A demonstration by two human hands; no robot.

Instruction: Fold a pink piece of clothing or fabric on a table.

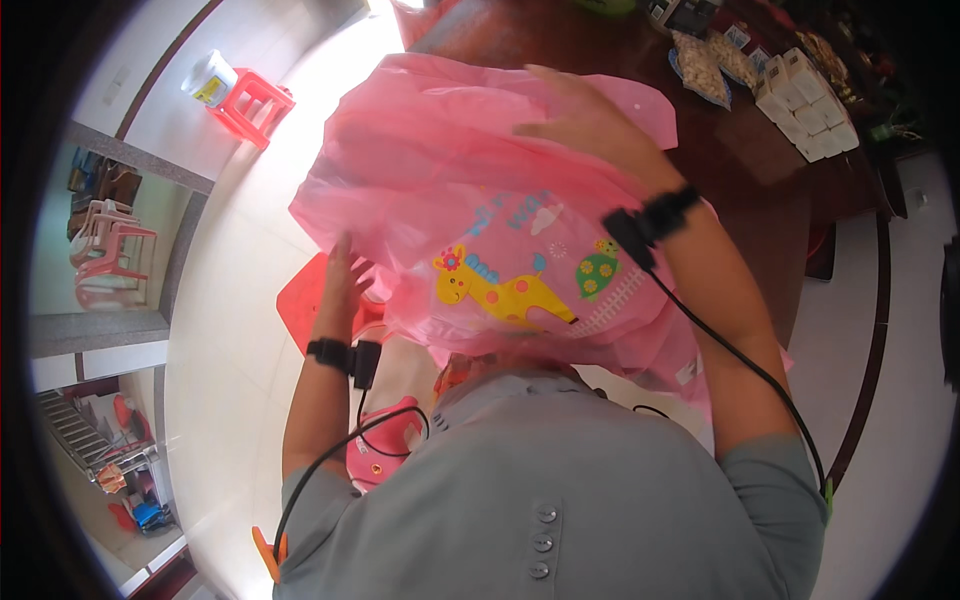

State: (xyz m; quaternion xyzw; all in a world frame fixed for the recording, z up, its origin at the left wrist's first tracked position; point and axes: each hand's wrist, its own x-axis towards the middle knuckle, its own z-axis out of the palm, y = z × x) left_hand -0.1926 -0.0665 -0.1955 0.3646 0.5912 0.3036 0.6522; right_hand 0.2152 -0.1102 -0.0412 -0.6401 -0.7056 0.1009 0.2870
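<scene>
A pink thin plastic sheet or garment (420,165), printed with a yellow giraffe, a green turtle and blue letters, spreads in front of my body, partly over the dark table. My right hand (562,112) lies over its upper part with fingers apart; the fingers look blurred. At the left edge of the pink plastic is my left hand (345,281), upright with fingers spread, beside or touching it. Neither hand shows a clear grip. Both wrists wear black straps with cabled devices.
The dark wooden table (765,217) holds stacked white tissue packs (810,109) and bagged pale food (701,64) at the upper right. A red stool (251,105) with a white bucket (210,79) stands upper left. Another red stool (300,296) is behind my left hand.
</scene>
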